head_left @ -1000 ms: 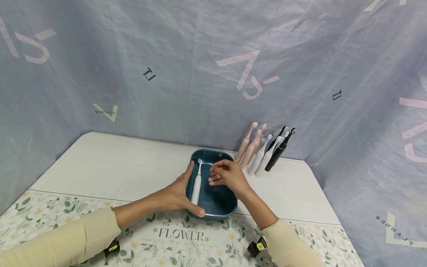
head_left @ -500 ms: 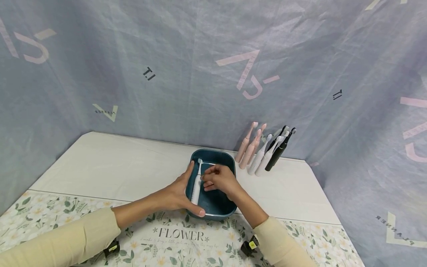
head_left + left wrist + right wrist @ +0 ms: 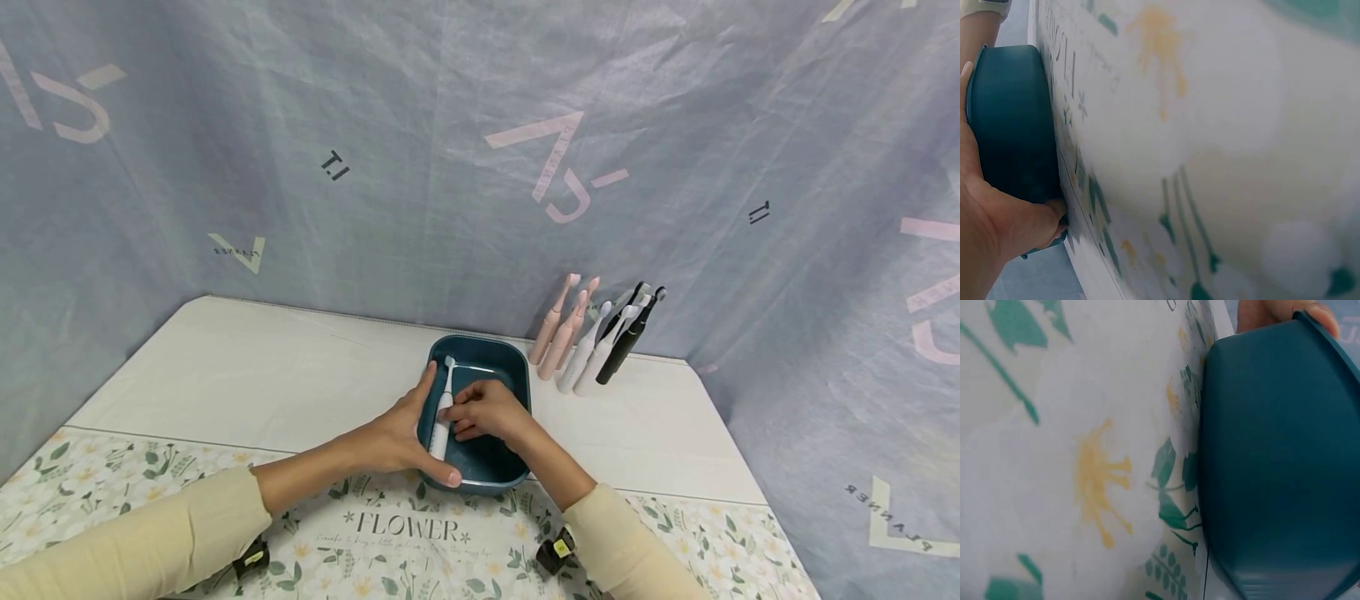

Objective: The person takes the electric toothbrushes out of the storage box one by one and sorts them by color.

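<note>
A dark teal rectangular plastic bin [image 3: 487, 488] stands on the table, its front end over the floral mat. My left hand [image 3: 393, 435] holds its left side, thumb over the front rim and a finger reaching along the wall; the left wrist view shows this hand [image 3: 1004, 215] round the bin's wall [image 3: 1013, 119]. Inside, along the left wall, leans a white electric toothbrush [image 3: 440, 442], head toward the back. My right hand [image 3: 491, 412] is down in the bin with curled fingers, its fingertips pinching the toothbrush's handle. The right wrist view shows the bin's outer wall [image 3: 1279, 450] hiding that hand.
Right of the bin, several electric toothbrushes stand upright near the back edge: pink ones [image 3: 558, 346], white ones [image 3: 592, 367] and black ones [image 3: 626, 350]. A grey-blue printed cloth [image 3: 420, 167] hangs behind and beside the table. A floral mat [image 3: 375, 550] covers the front.
My right hand has moved left and down inside the bin, from beside the toothbrush onto its handle. The left hand, bin and toothbrush have stayed in place.
</note>
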The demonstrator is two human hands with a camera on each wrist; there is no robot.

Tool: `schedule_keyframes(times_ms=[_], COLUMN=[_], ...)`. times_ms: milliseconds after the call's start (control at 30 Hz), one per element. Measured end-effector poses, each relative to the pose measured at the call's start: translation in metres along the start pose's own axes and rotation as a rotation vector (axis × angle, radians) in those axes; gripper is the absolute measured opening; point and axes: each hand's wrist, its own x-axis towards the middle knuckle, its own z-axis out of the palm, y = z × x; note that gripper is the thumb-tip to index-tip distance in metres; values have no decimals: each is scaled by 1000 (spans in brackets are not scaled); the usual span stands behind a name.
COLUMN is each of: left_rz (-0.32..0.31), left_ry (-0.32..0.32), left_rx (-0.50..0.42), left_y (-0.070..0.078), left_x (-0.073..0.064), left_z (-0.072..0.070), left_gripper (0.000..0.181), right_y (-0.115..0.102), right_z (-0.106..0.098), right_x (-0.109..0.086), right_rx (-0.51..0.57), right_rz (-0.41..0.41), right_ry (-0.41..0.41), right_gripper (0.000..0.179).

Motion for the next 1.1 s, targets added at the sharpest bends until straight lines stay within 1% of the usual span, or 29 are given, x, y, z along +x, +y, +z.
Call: schedule_keyframes(times_ms=[267, 400, 567, 733, 833, 1100], left_rz=[-12, -1, 22, 53, 52, 45], left_ry=[-3, -4, -12, -23, -27, -22], left_rx=[3, -6, -23, -40, -42, -32], left_y=[0, -2, -2, -1, 0, -2], left_x=[0, 0, 2, 2, 1, 0], left_z=[-1, -2, -2, -2, -2, -3], left_gripper=[171, 171, 171, 171, 171, 170], right_y=[0, -1, 0, -1, -1, 0], right_z=[4, 6, 8, 8, 8, 9], right_x=[0, 1, 1, 1, 1, 2], right_rx=[-73, -123, -168, -166, -166, -202], right_rz=[0, -8, -7, -3, -3, -6], right_ry=[13, 33, 58, 76, 80, 96], right_gripper=[40, 40, 35, 27, 26, 31])
